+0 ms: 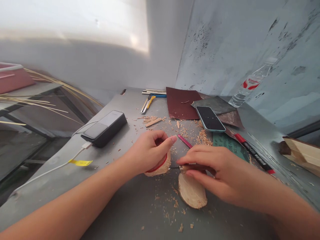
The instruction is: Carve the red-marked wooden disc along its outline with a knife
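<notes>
My left hand (pixel 150 150) is closed around a small pale wood block (pixel 161 166) with a red line drawn round it, pressing it on the grey table (pixel 120 206). My right hand (pixel 212 170) pinches a thin tool with a wooden handle (pixel 186 167), whose metal tip points left at the block. A flat oval wood slice (pixel 192 191) lies just below my right hand. A pink pencil (pixel 184 141) lies between the two hands, farther back. Wood shavings are scattered around.
A black power bank (pixel 105 128) with a white cable sits at the left. Behind lie a phone (pixel 210 118), sandpaper sheets (pixel 180 103), a yellow utility knife (pixel 148 103), a red-and-black marker (pixel 252 152) and a plastic bottle (pixel 250 85). Wood pieces (pixel 302 151) lie at the right.
</notes>
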A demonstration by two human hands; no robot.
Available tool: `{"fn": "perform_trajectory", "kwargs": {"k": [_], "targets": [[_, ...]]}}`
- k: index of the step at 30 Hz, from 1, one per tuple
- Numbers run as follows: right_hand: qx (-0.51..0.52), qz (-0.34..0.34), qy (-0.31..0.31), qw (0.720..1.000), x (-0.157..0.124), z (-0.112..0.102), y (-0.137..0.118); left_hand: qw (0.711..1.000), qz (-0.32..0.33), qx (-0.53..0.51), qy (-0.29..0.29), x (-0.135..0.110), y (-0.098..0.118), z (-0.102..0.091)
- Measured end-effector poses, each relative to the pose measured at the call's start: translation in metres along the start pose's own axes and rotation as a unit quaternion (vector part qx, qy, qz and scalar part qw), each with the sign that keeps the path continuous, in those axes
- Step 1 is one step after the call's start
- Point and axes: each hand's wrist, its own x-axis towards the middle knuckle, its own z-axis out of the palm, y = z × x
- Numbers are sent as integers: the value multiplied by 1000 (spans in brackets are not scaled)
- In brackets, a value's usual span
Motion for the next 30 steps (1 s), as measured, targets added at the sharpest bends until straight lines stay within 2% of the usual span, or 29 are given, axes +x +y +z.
{"fn": "perform_trajectory", "kwargs": {"k": [3,5,9,12,15,20,25,28,30], "targets": [[112,65,-26,991,-8,-18,-2,995,-82,-46,-28,-3,7,2],[192,87,2,978,-12,-28,-3,989,-117,-74,-49,-5,8,4],[363,21,72,929,-16,-38,-2,986,-126,-91,-54,-5,7,8],[417,-32,145,897,-11,-31,0,988,-109,-92,-58,-5,6,11],[439,-51,208,872,-4,-15,0,988,-98,-94,-77,-6,7,15],[458,-71,199,863,2,8,-12,992,-57,-71,-82,-10,3,21],[482,-55,158,860,3,11,-25,997,-17,-20,-71,-10,1,23],[488,-27,115,865,4,15,-26,997,2,12,-73,-10,2,23],[505,-29,107,856,5,21,-24,997,19,31,-67,-11,2,23]]}}
